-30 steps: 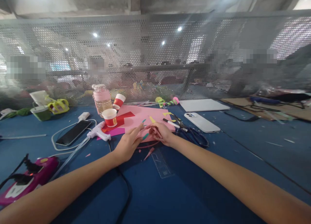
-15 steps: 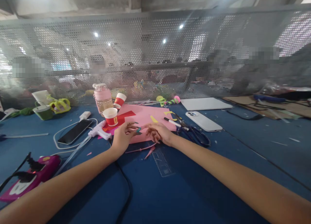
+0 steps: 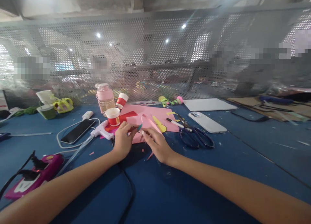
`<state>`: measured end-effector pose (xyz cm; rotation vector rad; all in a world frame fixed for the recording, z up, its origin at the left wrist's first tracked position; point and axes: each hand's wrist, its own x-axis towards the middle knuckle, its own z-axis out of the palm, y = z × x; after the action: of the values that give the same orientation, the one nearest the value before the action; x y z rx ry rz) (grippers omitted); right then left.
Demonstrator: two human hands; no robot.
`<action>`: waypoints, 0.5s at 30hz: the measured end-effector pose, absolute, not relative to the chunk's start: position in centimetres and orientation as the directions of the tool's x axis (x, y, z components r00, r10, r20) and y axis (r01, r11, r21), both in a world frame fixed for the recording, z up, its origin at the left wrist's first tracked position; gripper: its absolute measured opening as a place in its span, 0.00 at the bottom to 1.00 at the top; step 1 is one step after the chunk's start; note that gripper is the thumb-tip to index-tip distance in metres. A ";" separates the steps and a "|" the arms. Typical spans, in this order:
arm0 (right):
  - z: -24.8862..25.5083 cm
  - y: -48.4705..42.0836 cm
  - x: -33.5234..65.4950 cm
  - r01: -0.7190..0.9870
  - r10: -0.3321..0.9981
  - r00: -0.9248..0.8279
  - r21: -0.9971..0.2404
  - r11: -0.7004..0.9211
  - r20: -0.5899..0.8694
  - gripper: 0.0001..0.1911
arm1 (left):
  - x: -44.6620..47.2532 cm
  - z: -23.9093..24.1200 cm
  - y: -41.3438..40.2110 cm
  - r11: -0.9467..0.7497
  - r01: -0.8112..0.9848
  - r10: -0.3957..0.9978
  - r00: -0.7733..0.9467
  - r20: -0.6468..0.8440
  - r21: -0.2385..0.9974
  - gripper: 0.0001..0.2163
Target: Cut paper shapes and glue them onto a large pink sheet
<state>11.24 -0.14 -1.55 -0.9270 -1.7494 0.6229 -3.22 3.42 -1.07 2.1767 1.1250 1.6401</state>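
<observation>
My left hand [image 3: 124,140] and my right hand [image 3: 157,144] meet at their fingertips over a pink paper sheet [image 3: 165,115]. Both are closed in a pinch on a narrow pink paper strip [image 3: 153,123], which curls up behind the right fingers. A small teal spot shows at the left thumb tip; whether it is a nail or a separate piece I cannot tell. Yellow paper pieces [image 3: 161,127] lie beside the right hand. Left of the left hand rests a white glue gun [image 3: 103,130] near a red-and-white paper cup [image 3: 113,117].
Dark-blue-handled scissors [image 3: 204,138], a marker [image 3: 173,122] and a white phone [image 3: 207,123] lie to the right. Leftward are a black phone [image 3: 77,131] with its cable and a magenta power strip [image 3: 36,177]. A pink bottle [image 3: 105,99] stands before the perforated metal screen [image 3: 150,55].
My hands have come together at the fingertips, the right one turning palm-down. The pink strip, lower near the table before, now curls up behind the fingers. The view has shifted slightly.
</observation>
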 end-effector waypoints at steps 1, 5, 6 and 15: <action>-1.6 0.0 11.2 0.221 0.851 -0.183 -0.823 0.524 0.492 0.18 | -3.3 -1.1 3.3 -0.729 0.493 0.604 0.139 0.785 0.474 0.04; -1.7 0.3 10.9 -0.006 0.920 -0.203 -0.940 0.340 0.334 0.26 | -3.2 -1.1 2.9 -0.765 0.622 0.393 0.244 0.886 0.168 0.07; -1.8 0.4 10.9 -0.059 0.933 -0.216 -0.958 0.282 0.288 0.28 | -3.2 -1.1 2.8 -0.766 0.633 0.357 0.271 0.894 0.114 0.07; -2.3 1.4 10.9 -0.464 0.965 -0.226 -0.886 0.012 0.132 0.25 | -2.8 -0.5 1.6 -0.773 0.634 0.398 0.512 0.762 -0.023 0.11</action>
<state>10.91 1.41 -2.25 -0.6644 -1.0520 1.5212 -2.78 1.65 -0.52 2.9838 1.0503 1.3649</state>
